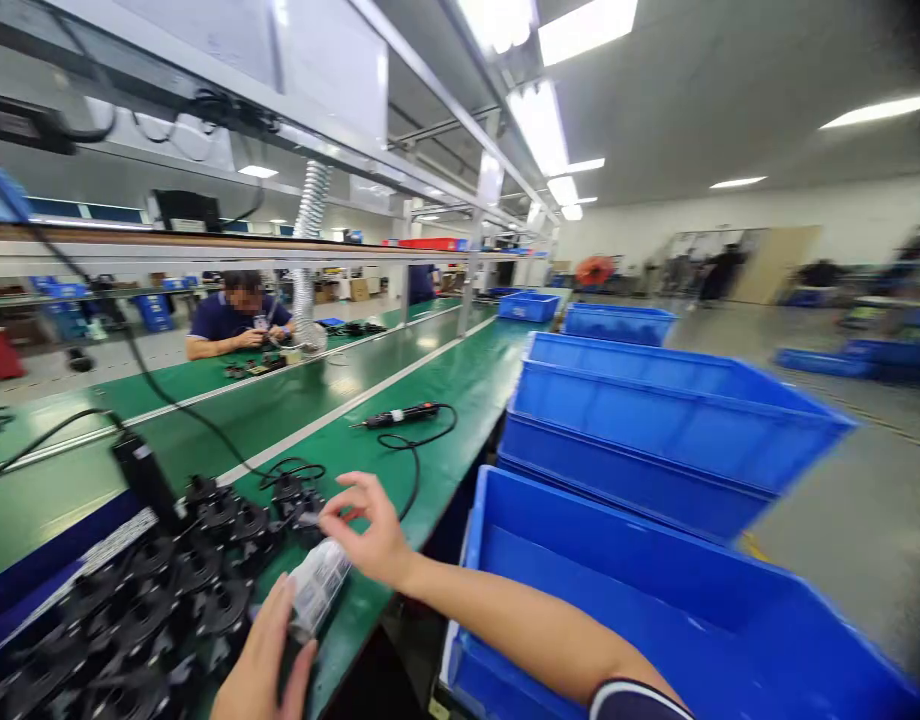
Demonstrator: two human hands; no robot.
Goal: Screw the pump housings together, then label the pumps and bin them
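At the lower left of the frame, a heap of black parts lies on the green table, with a black tool standing upright at the heap's upper edge, its cable running off to the left. Further back at the left, another person sits bent over small parts on the far side of the table. At the bottom edge, the left hand is curled around the lower end of a clear bag, which slants up to the right just beside the heap. Right of it, the right hand hovers over the bag's upper end, fingers loosely open, thumb and forefinger pinching a small dark piece at the edge of the heap. Above, in mid-frame, a screwdriver lies on the table with its cable looped. Along the right edge of the table stand blue bins, the nearest in the lower right corner.
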